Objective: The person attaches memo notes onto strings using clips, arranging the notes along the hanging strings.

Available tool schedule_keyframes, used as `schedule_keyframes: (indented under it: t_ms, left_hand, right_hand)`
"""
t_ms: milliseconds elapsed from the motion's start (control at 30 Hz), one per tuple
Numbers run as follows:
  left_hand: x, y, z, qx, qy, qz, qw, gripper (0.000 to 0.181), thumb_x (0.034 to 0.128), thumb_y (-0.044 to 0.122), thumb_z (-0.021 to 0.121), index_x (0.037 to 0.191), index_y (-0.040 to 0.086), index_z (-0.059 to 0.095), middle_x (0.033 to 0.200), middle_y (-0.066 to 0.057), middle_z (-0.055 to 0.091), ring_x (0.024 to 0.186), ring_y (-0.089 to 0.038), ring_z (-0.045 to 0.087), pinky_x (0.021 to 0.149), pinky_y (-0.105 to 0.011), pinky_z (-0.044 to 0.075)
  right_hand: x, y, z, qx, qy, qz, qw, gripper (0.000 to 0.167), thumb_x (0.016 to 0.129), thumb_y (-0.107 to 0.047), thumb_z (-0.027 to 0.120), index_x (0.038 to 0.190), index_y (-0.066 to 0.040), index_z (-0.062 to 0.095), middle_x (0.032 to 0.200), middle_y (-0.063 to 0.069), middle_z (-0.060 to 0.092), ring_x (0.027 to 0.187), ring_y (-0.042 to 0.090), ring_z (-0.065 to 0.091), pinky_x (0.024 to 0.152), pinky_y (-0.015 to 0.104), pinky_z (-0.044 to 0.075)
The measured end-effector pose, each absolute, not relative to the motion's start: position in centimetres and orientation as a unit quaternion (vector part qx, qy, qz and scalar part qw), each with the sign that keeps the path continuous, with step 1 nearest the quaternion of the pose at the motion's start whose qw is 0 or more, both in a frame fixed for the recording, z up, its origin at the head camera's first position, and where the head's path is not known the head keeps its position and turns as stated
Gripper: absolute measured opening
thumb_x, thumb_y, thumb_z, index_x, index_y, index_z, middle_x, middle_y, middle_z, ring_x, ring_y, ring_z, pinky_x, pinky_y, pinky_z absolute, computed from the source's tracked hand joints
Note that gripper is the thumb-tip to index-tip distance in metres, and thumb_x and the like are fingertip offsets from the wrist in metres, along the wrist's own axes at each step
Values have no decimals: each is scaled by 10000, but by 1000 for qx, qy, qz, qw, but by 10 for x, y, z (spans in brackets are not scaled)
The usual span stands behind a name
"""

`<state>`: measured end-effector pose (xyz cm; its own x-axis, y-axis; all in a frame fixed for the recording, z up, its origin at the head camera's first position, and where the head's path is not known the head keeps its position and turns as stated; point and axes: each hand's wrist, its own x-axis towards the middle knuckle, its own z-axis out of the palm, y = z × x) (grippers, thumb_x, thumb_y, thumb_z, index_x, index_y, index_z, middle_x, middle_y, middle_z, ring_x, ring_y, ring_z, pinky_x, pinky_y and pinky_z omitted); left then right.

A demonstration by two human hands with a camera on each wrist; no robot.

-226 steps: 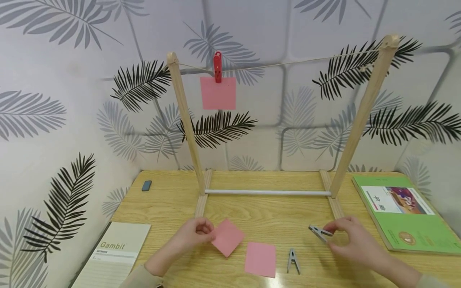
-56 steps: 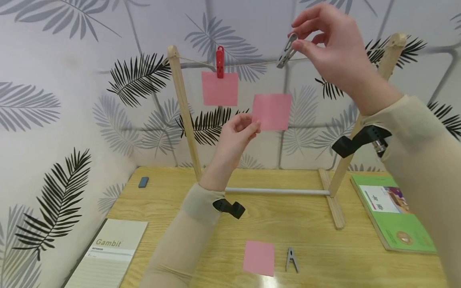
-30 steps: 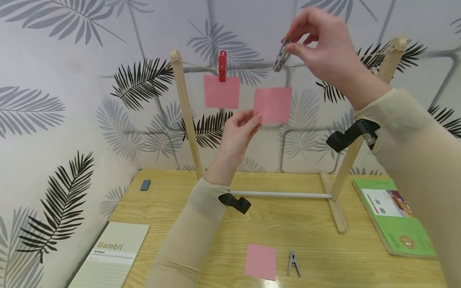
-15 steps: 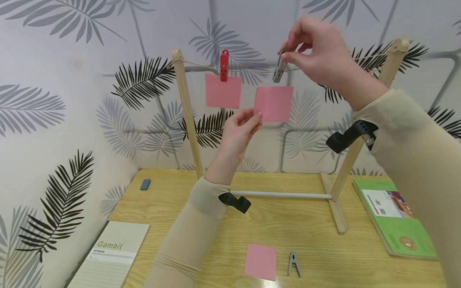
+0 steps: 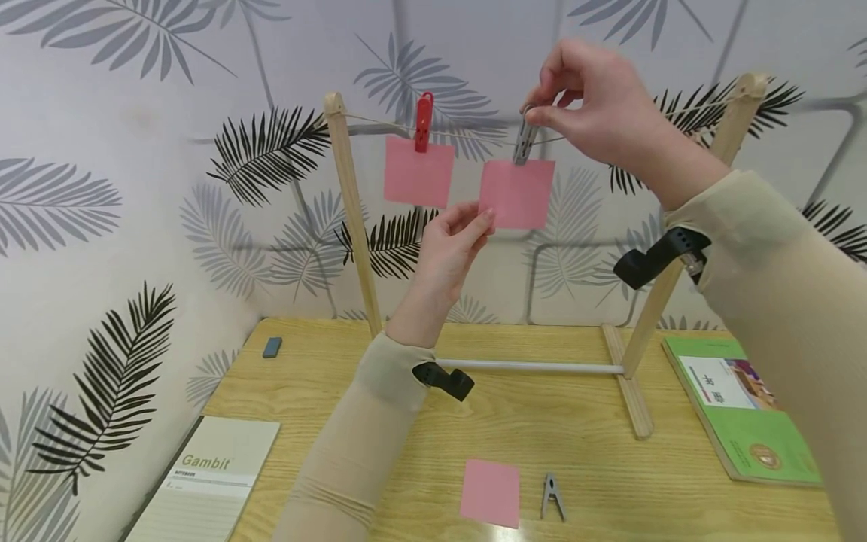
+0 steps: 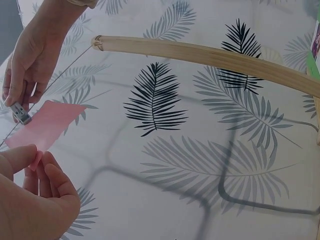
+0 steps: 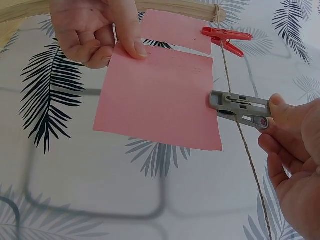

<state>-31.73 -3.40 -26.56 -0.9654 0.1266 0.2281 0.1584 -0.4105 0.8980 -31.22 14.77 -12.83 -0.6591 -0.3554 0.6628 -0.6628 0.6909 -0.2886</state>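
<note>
2 grips going: my left hand [image 5: 445, 256] pinches the pink note [image 5: 518, 197] below the cord [image 7: 246, 150], my right hand [image 5: 599, 117] the grey clip [image 5: 524, 143]; too shallow a top-edge bite could drop the note.

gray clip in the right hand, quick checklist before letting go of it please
1. Gray clip tip over the upper edge of the held pink note: ok.
2. String running between the clip's legs: looks ok.
3. Clip biting firmly: cannot tell; the right hand pinches its handles.
4. Left hand steadying the note's left side: ok.
5. Neighboring note hanging under the red clip: ok.
</note>
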Motion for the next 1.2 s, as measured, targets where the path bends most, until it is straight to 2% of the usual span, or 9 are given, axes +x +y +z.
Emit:
schedule_keyframes:
  t_ms: [100, 200, 267, 867, 1100, 1200]
  left_hand:
    - [-317, -34, -265, -137, -538, -832, 13, 107, 961, 97, 642, 1059, 58, 659, 870, 16, 625, 817, -91, 601, 762, -193, 496]
    - [-316, -34, -264, -140, -533, -835, 15, 91, 964, 91, 637, 1048, 64, 658, 867, 17, 626, 815, -90, 599, 765, -194, 496]
    - [-316, -33, -263, -140, -530, -836, 15, 82, 965, 89, 633, 1041, 68, 657, 868, 17, 626, 815, -88, 598, 767, -192, 495]
    - [-316, -33, -262, -136, -524, -841, 10, 128, 971, 75, 620, 1093, 38, 635, 913, 17, 627, 829, -84, 609, 779, -183, 505]
    - [-316, -32, -262, -132, -534, -835, 2, 125, 973, 98, 623, 1094, 65, 626, 930, 22, 620, 836, -85, 611, 774, -179, 505]
    - [-316, -33, -263, -131, -538, -833, -1, 142, 972, 97, 623, 1110, 64, 620, 942, 25, 619, 842, -84, 618, 780, -177, 509]
  right_hand:
    - [-312, 148, -128, 296, -871, 266, 288, 216, 931, -100, 674, 1057, 6, 534, 1087, 129, 688, 945, 4, 636, 848, 166, 413]
    - [-312, 149, -128, 298, -872, 267, 283, 225, 932, -104, 675, 1079, 3, 541, 1099, 144, 693, 882, -142, 553, 849, 169, 403]
    - [-312, 149, -128, 297, -873, 267, 280, 232, 935, -106, 672, 1094, 2, 542, 1106, 146, 696, 871, -171, 523, 852, 173, 397]
    - [-312, 151, -126, 286, -887, 255, 259, 258, 954, -159, 653, 1123, -4, 534, 1147, 144, 704, 872, -146, 502, 826, 184, 375]
    - [-309, 151, -125, 270, -898, 239, 253, 305, 973, -209, 630, 1191, -13, 543, 1169, 122, 695, 904, 57, 492, 805, 209, 346]
    - [-307, 151, -126, 264, -900, 239, 252, 310, 974, -219, 629, 1202, -21, 555, 1174, 114, 694, 925, 57, 498, 823, 210, 352]
